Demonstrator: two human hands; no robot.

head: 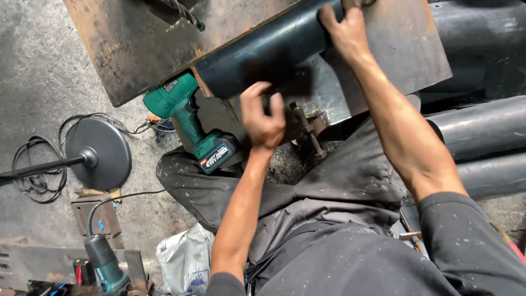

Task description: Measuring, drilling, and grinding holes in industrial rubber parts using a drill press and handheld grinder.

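We press right hand (346,30) fingers flat on black pipe (263,52), pinning it across rusty plate (137,49). Left hand (264,118) blurred at pipe's near end, fingers curled; grip unclear. Green drill (189,123) parked below plate edge, within reach.

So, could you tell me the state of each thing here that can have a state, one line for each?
Left hand: blurred, fingers curled at the dark pipe's near end; grip unclear.
Right hand: pressed flat on the pipe's top.
Dark pipe: lying across the rusty steel plate.
Green cordless drill: lying unheld under the plate's edge.
Green corded tool: set down on the floor, unheld.
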